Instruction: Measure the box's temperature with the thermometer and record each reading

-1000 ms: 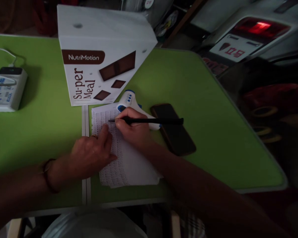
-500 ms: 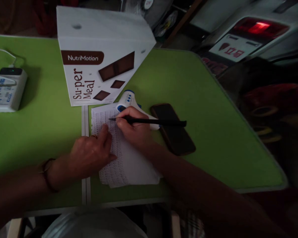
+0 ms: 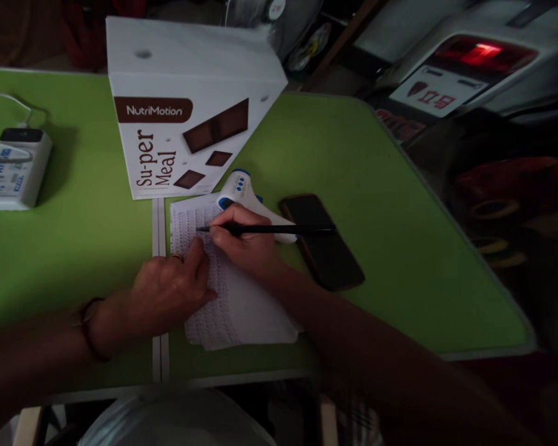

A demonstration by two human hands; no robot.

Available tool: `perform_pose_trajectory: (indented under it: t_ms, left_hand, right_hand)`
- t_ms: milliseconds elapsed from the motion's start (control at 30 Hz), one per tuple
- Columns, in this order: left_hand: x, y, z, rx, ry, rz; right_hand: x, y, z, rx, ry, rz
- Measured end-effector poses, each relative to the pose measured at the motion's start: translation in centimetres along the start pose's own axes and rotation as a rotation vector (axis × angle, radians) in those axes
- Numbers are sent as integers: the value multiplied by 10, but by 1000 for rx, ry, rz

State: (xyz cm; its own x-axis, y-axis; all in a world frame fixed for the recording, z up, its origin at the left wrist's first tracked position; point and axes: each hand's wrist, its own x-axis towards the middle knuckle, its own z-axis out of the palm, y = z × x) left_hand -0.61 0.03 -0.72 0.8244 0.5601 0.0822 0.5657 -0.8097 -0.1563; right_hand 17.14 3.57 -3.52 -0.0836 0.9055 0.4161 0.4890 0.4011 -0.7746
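Note:
My right hand (image 3: 246, 241) is closed in a writing grip on a slim black pen (image 3: 288, 229), its tip at the handwritten lines on a white paper sheet (image 3: 255, 310). My left hand (image 3: 172, 291) rests on the sheet's left part, thumb and index finger apart, the other fingers partly curled and hidden; it holds nothing. Just beyond my right hand lies a white and blue infrared thermometer (image 3: 239, 186), its handle partly behind the hand and pen. A dark smartphone (image 3: 335, 260) lies to the right, under the pen's far end.
A white NutriMotion box (image 3: 158, 148) stands behind the paper. At the left is a white power adapter (image 3: 16, 170) with cables. The green folding table (image 3: 423, 266) has a seam left of the paper. Beyond its right edge are rolls of tape (image 3: 495, 209) and a white vehicle's red tail light (image 3: 486, 52).
My right hand and the pen have shifted slightly left and toward me, with the tip lower on the sheet. My left hand has stayed in place.

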Motion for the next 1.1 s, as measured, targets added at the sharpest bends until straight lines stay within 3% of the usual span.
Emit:
perform_pose_trajectory:
  t_ms: [333, 600, 1100]
  left_hand:
    - [0, 0, 0, -5, 0, -3]
    - [1, 0, -2, -34, -73, -14]
    - [0, -2, -1, -56, -22, -14]
  right_hand:
    - [0, 1, 0, -14, -65, 28]
    - [0, 0, 0, -5, -45, 10]
    - [2, -5, -2, -3, -46, 45]
